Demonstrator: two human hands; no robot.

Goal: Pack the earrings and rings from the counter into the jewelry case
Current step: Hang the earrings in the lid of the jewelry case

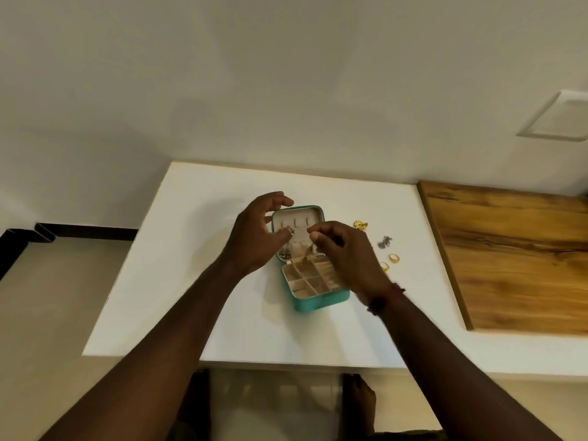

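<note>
Head view: we see the open teal case (313, 300) mid-worktop (191, 281), our left hand (254, 237) pinching a small silver earring (290, 230) over its lid, right hand (346, 249) pinched shut, contents unclear. At three o'clock lie gold rings (394, 258), silver earrings (384, 242); a wooden board (515, 259) beyond.

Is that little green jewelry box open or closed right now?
Open. The jewelry box has its lid tipped back, so the divided compartments inside show. Both hands work above it.

right hand (345, 253) covering the jewelry case (310, 300) right compartments, item in left hand (257, 237) grip too small to identify
</note>
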